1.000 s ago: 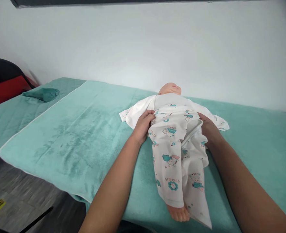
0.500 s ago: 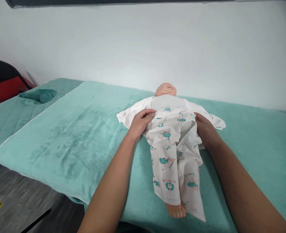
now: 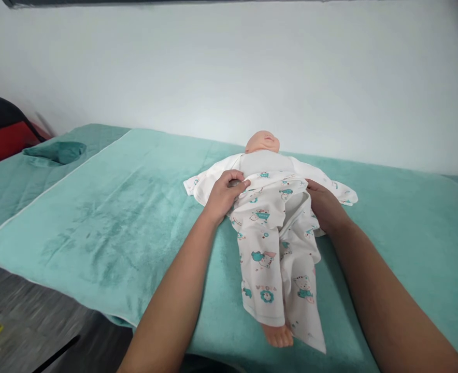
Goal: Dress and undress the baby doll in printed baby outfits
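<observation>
A baby doll (image 3: pixel 262 142) lies on its back, dressed in a white long-sleeved top (image 3: pixel 222 173) with its sleeves spread. White baby trousers (image 3: pixel 260 243) printed with teal and pink animals cover its legs. One bare foot (image 3: pixel 278 335) shows below the left trouser leg; the other leg's end hangs flat, its foot hidden. My left hand (image 3: pixel 228 192) is at the left of the waistband, thumb over the cloth and fingers curled beside it. At the right side of the waistband, my right hand (image 3: pixel 324 203) grips the cloth, its fingertips partly hidden.
A teal padded cover (image 3: pixel 97 223) lies over the bed, against a white wall (image 3: pixel 229 77). A teal cushioned ring (image 3: pixel 56 153) is at the far left, near a black-and-red chair (image 3: pixel 5 137). Grey floor (image 3: pixel 27 305) shows at lower left.
My left thumb and index finger have parted slightly at the waistband. My right hand stays on its side of the trousers. The whole view has shifted a little.
</observation>
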A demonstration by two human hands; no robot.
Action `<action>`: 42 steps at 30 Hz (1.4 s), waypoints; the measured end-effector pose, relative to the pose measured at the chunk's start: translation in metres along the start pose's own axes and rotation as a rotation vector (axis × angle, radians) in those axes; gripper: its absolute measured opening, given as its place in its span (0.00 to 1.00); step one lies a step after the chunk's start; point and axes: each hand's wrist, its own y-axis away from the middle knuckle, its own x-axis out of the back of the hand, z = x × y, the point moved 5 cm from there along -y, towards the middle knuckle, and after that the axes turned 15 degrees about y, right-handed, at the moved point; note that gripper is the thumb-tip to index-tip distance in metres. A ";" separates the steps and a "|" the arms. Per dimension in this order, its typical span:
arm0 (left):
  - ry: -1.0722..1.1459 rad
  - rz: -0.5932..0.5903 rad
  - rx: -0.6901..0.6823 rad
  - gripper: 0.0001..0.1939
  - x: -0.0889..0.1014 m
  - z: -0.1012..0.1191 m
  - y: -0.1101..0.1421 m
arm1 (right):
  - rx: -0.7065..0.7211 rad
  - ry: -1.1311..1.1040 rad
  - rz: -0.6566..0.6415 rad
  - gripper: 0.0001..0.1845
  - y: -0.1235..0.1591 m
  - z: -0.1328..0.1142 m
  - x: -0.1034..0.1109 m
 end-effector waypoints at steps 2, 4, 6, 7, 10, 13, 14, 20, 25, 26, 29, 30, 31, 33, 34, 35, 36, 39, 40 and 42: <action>0.000 0.023 -0.029 0.09 0.000 -0.002 -0.001 | 0.015 0.028 0.008 0.10 -0.002 0.003 0.001; 0.015 0.047 -0.041 0.08 0.000 -0.006 -0.003 | 0.049 0.114 0.086 0.09 -0.004 0.005 0.006; 0.034 0.076 -0.047 0.08 0.000 -0.009 -0.006 | 0.157 0.211 0.205 0.09 -0.007 0.002 0.011; 0.034 0.095 -0.049 0.07 -0.001 -0.010 -0.008 | 0.231 0.241 0.250 0.09 -0.008 -0.002 0.012; -0.047 0.152 -0.050 0.06 -0.002 -0.009 -0.015 | 0.384 0.257 0.263 0.08 -0.012 -0.011 0.009; -0.213 0.208 -0.060 0.04 -0.002 -0.003 -0.023 | 0.417 0.292 0.203 0.08 -0.017 -0.020 0.004; -0.260 0.224 -0.064 0.04 -0.001 -0.001 -0.025 | 0.429 0.342 0.199 0.07 -0.018 -0.024 0.004; -0.347 0.177 -0.054 0.04 0.001 -0.004 -0.037 | 0.357 0.835 0.305 0.11 -0.044 -0.061 0.005; -0.187 0.042 -0.066 0.12 -0.004 -0.010 -0.036 | 0.401 1.025 0.250 0.14 -0.067 -0.086 -0.010; -0.174 0.037 -0.085 0.14 -0.005 -0.009 -0.035 | 0.401 1.044 0.245 0.14 -0.069 -0.086 -0.013; -0.195 0.109 -0.085 0.10 -0.007 -0.003 -0.032 | 0.403 1.013 0.252 0.16 -0.068 -0.074 -0.014; -0.218 0.134 -0.069 0.10 -0.008 -0.001 -0.031 | 0.430 0.966 0.257 0.16 -0.066 -0.069 -0.014; -0.246 0.150 -0.049 0.11 -0.009 0.001 -0.030 | 0.470 0.897 0.260 0.16 -0.064 -0.064 -0.012; -0.304 0.167 -0.005 0.16 -0.012 0.003 -0.028 | 0.536 0.732 0.222 0.15 -0.062 -0.057 -0.010; -0.333 0.171 0.012 0.16 -0.013 0.004 -0.027 | 0.542 0.661 0.172 0.15 -0.061 -0.053 -0.009; -0.361 0.180 0.024 0.16 -0.014 0.005 -0.027 | 0.528 0.613 0.118 0.15 -0.061 -0.051 -0.009; -0.387 0.188 0.024 0.14 -0.014 0.006 -0.027 | 0.504 0.597 0.071 0.16 -0.062 -0.049 -0.009; -0.461 0.225 -0.037 0.10 -0.013 0.008 -0.031 | 0.455 0.737 0.046 0.18 -0.065 -0.056 -0.009; -0.477 0.246 -0.057 0.10 -0.011 0.008 -0.034 | 0.453 0.821 0.071 0.18 -0.066 -0.061 -0.010; -0.489 0.294 -0.071 0.10 -0.006 0.006 -0.040 | 0.457 0.989 0.120 0.18 -0.071 -0.073 -0.014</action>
